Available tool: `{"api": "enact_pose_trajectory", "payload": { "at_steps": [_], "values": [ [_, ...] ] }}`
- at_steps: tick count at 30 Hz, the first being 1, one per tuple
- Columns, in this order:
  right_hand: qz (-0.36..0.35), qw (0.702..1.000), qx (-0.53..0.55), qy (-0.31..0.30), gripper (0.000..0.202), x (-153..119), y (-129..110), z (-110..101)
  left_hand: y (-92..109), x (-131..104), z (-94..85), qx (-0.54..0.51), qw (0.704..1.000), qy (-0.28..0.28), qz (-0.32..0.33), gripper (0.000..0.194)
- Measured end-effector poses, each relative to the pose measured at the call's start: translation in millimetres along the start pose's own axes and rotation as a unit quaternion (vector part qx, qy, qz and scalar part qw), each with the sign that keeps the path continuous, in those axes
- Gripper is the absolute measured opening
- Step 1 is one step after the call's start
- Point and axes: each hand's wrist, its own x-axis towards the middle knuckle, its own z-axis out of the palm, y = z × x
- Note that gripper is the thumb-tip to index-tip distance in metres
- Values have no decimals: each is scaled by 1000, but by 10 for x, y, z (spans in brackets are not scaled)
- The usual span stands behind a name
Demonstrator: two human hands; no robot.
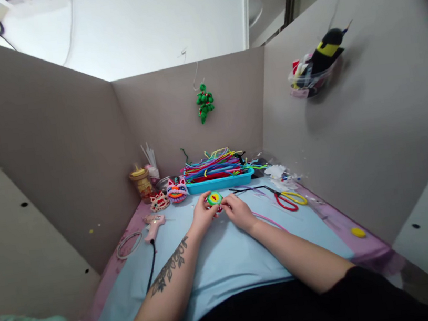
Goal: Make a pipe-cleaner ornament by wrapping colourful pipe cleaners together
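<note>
A small round pipe-cleaner piece [215,198], green at the rim with a yellow centre and a red mark, is held above the blue mat. My left hand [204,211] is closed around its left side, thumb in front. At its lower right edge, the fingers of my right hand [238,211] are pinched together; exactly what lies between the fingertips is hidden. Some red shows beneath the piece. A pink pipe cleaner [270,219] runs out from behind my right wrist across the mat.
Behind my hands stands a blue tray [217,184] heaped with colourful pipe cleaners. Red-and-yellow-handled scissors [289,199] lie right; a pink glue gun [153,226] lies left. Two fuzzy animal heads [177,190] and a lidded cup [142,184] sit back left. Grey partitions [195,136] enclose the table.
</note>
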Motion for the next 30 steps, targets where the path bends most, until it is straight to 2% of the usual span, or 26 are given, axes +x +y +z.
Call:
{"api": "enact_pose_trajectory", "payload": {
  "at_steps": [5,18,30],
  "values": [
    [8,999,-34,5,10,12,37,-2,10,-3,-2,13,1000,4,6,60],
    [-23,994,-111,8,9,52,115,-52,-24,22,-14,9,1000,-6,10,59],
    [0,996,-90,26,10,82,169,-118,-46,36,-22,-18,999,-41,14,63]
  ]
}}
